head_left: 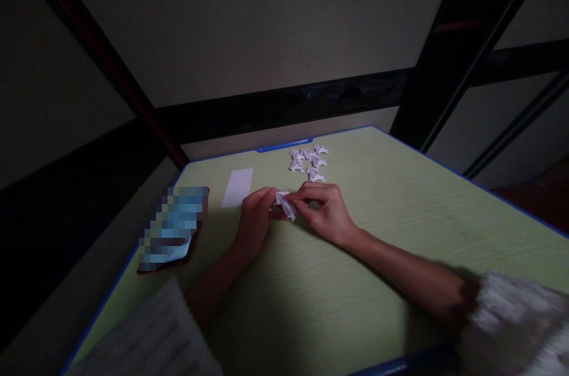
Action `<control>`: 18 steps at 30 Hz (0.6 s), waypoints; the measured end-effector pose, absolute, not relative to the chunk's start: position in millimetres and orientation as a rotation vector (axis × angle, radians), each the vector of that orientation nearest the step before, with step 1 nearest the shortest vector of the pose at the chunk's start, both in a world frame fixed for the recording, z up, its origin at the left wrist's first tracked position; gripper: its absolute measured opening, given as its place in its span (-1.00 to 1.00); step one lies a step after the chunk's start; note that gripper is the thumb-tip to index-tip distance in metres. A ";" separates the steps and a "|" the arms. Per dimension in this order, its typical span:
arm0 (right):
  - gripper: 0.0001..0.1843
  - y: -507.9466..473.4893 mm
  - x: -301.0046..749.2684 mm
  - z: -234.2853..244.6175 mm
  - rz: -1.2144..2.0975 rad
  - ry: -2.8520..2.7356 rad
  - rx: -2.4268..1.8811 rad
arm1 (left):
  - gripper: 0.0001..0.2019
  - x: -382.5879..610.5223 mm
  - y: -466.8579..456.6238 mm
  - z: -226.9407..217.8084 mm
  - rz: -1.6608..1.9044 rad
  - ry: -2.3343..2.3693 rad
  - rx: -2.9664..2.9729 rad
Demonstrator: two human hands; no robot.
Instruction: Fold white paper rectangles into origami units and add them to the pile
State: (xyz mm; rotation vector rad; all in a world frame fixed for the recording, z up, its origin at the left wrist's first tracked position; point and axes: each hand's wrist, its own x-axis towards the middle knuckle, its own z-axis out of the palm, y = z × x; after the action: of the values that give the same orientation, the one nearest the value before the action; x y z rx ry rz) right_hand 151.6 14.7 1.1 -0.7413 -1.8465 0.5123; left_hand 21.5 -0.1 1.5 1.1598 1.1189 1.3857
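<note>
Both my hands meet over the middle of a pale green table (pixel 400 216). My left hand (pixel 254 219) and my right hand (pixel 326 210) pinch a small folded white paper piece (pixel 285 203) between their fingertips, just above the tabletop. Behind them, near the far edge, lies a pile of several similar folded white paper pieces (pixel 309 161). A flat white paper strip (pixel 238 187) lies to the left of my left hand.
A pixelated blue object with a dark red edge (pixel 171 228) sits at the table's left edge. The table has a blue rim (pixel 284 145). Dark bed-frame bars (pixel 448 50) rise behind the table against a pale wall.
</note>
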 end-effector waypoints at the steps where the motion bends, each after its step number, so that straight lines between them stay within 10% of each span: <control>1: -0.81 14.9 151.6 0.9 0.509 -1.844 -0.743 | -0.83 21.4 0.0 1.3 1.385 1.111 1.149; 18: -0.82 13.7 151.2 1.5 0.465 -1.879 -0.728 | -0.82 22.8 -1.4 3.8 1.386 1.202 1.204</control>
State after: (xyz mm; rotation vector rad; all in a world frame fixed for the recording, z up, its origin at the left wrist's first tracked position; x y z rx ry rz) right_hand 151.2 13.7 1.5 -0.7275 -1.8789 0.4647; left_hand 22.8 -1.4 3.8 1.2035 1.2020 1.3860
